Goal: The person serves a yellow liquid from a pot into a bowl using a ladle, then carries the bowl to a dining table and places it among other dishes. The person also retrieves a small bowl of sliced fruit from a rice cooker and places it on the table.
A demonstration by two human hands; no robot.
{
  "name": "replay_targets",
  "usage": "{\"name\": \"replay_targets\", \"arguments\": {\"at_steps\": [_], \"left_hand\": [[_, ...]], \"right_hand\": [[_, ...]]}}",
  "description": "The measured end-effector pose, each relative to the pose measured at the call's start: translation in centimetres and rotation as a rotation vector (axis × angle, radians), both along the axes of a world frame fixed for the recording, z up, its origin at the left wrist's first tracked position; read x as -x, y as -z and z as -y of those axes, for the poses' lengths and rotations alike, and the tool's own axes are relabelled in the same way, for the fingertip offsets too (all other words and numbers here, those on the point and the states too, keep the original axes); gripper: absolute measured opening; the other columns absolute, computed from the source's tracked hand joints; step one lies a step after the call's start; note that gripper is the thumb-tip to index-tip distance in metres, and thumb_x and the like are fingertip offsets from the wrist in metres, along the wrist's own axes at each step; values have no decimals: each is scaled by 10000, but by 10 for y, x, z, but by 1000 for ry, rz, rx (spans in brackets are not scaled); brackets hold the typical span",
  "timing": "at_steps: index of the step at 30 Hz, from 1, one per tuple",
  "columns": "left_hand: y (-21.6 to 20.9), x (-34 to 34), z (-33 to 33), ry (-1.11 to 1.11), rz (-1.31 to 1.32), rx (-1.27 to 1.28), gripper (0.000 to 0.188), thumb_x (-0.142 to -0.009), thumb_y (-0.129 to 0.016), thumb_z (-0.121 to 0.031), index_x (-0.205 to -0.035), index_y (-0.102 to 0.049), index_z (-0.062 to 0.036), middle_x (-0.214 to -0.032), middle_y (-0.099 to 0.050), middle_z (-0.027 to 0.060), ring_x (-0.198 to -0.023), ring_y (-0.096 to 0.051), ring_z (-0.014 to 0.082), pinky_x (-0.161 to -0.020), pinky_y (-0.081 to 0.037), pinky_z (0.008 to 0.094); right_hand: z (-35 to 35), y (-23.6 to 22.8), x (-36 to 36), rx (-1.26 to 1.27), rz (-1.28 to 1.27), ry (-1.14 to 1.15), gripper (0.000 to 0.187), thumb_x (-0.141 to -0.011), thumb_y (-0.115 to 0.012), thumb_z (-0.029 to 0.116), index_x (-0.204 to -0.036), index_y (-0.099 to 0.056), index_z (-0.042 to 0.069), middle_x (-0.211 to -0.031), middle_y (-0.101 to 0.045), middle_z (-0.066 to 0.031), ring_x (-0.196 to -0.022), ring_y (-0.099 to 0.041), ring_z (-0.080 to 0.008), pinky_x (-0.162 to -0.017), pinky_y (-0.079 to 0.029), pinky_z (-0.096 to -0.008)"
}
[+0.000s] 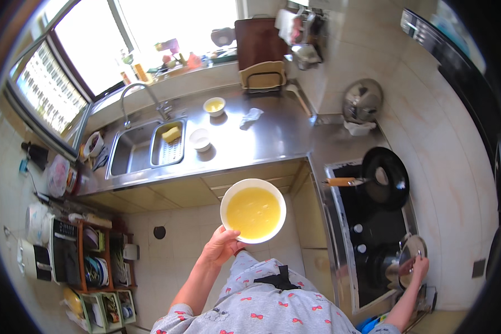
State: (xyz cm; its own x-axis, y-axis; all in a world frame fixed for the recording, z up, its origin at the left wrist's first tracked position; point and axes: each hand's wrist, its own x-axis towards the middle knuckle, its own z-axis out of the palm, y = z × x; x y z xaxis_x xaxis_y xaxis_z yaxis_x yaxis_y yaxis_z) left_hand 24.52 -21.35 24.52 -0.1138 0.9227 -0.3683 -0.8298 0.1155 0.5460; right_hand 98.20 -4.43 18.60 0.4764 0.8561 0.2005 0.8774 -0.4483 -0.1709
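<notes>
Your left hand (221, 245) is closed around the lower-left edge of a white bowl (256, 240), thumb over the rim and the other fingers mostly hidden beneath. The bowl holds yellow liquid (253, 209) and sits in midair above the floor (178, 253), in front of you and well apart from the desk (278, 133). Your right hand (420, 270), out to your side, has its fingers curled at the top of a shiny lid (413, 245); the grip is too small to read finely. That lid is tilted at the pot (393, 271), and you cannot tell here whether they touch. Pot and wok (394, 192) are on the black stove (353, 209), which shows 2 pale knobs (358, 228); a wooden handle (339, 181) reaches out from the wok. On the desk, a small yellow-filled bowl (215, 114) stands behind a small white bowl (200, 141), both beside the sink (127, 153).
</notes>
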Motion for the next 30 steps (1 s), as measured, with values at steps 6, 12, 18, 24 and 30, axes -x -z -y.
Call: {"name": "replay_targets", "arguments": {"at_steps": [6, 12, 18, 24, 30], "left_hand": [[-6, 71, 9, -131, -26, -8, 567, -802, -698, -61, -1307, -452, 18, -1239, -590, 160, -1114, -617, 257, -945, -529, 429], [-12, 143, 22, -223, -42, 4, 560, -809, -694, -60, -1310, -455, 14, -1229, -596, 149, -1097, -624, 243, -930, -537, 410], [-13, 202, 36, -356, -18, 9, 538, -813, -691, -59, -1301, -473, 11, -1221, -598, 140, -1085, -629, 231, -915, -551, 392], [-8, 245, 53, -523, -5, 50, 600, -795, -697, -72, -1339, -450, -16, -1252, -585, 121, -1145, -593, 240, -973, -500, 418], [-18, 262, 74, -867, 56, 33, 611, -776, -688, -62, -1345, -467, -44, -1246, -586, 104, -1165, -573, 236, -1026, -461, 398]], "right_hand": [[-11, -22, 25, 239, -222, 255, 378, -893, -553, 324, -1024, -626, -24, -837, -680, -179, -738, -669, -331, -624, -519, -420], [-33, -66, 80, -32, -45, 447, 629, -888, -636, 374, -1334, -452, -31, -1334, -469, -222, -1200, -484, -364, -973, -409, -419], [-211, -29, 211, -463, -81, -321, 342, -965, -494, 166, -1303, -475, 113, -1120, -605, -127, -1028, -598, -277, -843, -486, -376], [-219, -39, 639, -144, -455, -1081, 243, -932, -554, 135, -1169, -554, 82, -913, -592, -57, -820, -580, -187, -749, -490, -336], [-151, -2, 897, 447, -605, -1597, 258, -899, -619, 116, -1151, -572, 88, -858, -652, -94, -721, -630, -207, -655, -514, -343]]}}
